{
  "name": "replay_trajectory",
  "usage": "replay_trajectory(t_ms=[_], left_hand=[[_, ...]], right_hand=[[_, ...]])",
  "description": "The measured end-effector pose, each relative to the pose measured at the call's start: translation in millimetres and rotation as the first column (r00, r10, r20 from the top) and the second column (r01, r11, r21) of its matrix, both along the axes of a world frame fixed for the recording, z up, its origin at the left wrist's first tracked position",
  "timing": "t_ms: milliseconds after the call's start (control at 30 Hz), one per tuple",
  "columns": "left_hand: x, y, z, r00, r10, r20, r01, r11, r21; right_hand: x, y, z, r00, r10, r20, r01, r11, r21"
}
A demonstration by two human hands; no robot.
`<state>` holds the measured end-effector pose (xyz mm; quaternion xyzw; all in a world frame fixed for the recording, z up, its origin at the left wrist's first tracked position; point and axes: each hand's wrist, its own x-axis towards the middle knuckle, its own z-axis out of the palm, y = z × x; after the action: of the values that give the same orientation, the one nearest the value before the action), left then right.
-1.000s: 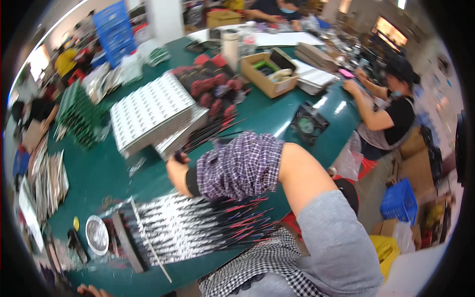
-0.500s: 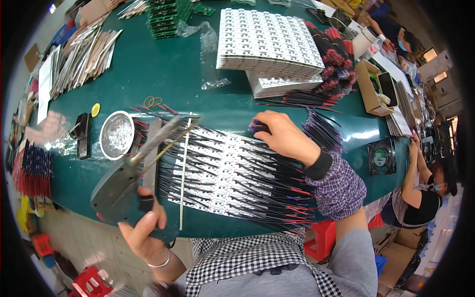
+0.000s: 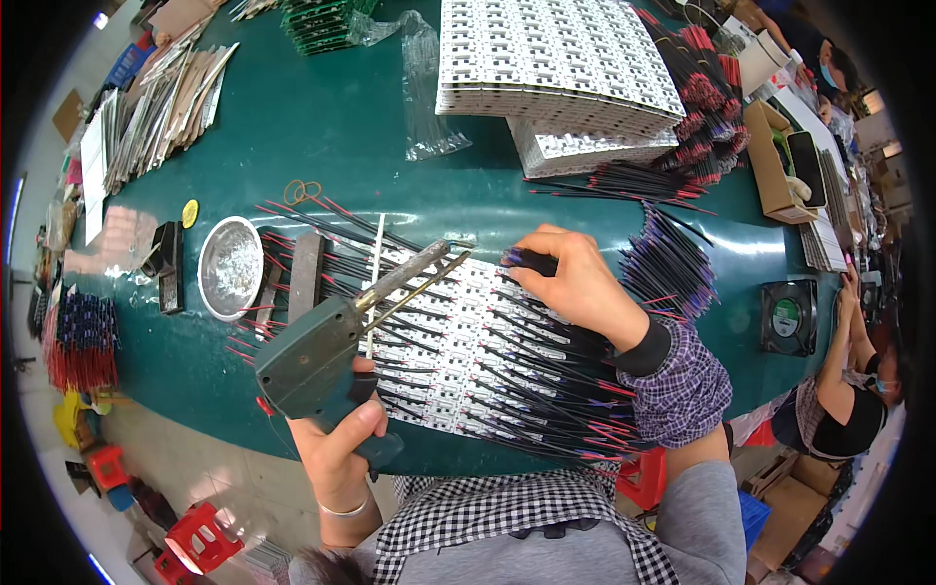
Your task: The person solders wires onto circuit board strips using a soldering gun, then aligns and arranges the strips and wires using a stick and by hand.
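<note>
My left hand (image 3: pixel 343 453) is closed round the handle of a dark green soldering gun (image 3: pixel 310 363). Its metal tip and thin brass-coloured feed tube reach over the upper edge of a white circuit board panel (image 3: pixel 456 356), close to my right hand (image 3: pixel 582 290). Pinched in the right fingers is a small bundle of black wires (image 3: pixel 533 260) with purple ends. Rows of black wires (image 3: pixel 546 395) with red and purple ends lie across the panel, fanning out to the right under my right forearm. A thin pale strip (image 3: pixel 378 253) crosses the panel's left part.
Left of the panel are a metal bar (image 3: pixel 306 278), a white bowl (image 3: pixel 231 268) and a black holder (image 3: pixel 169 268). Stacked white panels (image 3: pixel 561 68) stand at the back, beside bundled wires (image 3: pixel 707 107). Loose wires (image 3: pixel 668 261) and a small fan (image 3: pixel 788 317) lie to the right; co-workers sit beyond.
My left hand has brought the soldering gun rightward over the panel, its tip nearer my right hand. The right hand keeps its wires, and the whole view has shifted a little.
</note>
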<state>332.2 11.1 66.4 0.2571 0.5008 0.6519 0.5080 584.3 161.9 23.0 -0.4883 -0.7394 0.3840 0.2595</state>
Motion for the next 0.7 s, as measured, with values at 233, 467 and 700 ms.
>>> replay_trajectory(t_ms=[233,467,700], left_hand=[[8.7,2.4,-7.0,0.999,-0.017,-0.047,0.013,0.995,-0.097],[14.8,-3.1,-15.0,0.978,-0.049,-0.203,0.014,0.985,-0.171],[20.5,-10.1,-19.4,0.958,-0.102,-0.269,0.031,0.966,-0.256]], right_hand=[[-4.9,0.0,-4.1,0.998,-0.057,-0.005,0.056,0.994,-0.089],[-10.8,-0.8,-3.3,0.998,-0.051,0.036,0.053,0.996,-0.069],[-18.0,-1.4,-5.5,0.985,-0.087,0.148,0.1,0.991,-0.085]])
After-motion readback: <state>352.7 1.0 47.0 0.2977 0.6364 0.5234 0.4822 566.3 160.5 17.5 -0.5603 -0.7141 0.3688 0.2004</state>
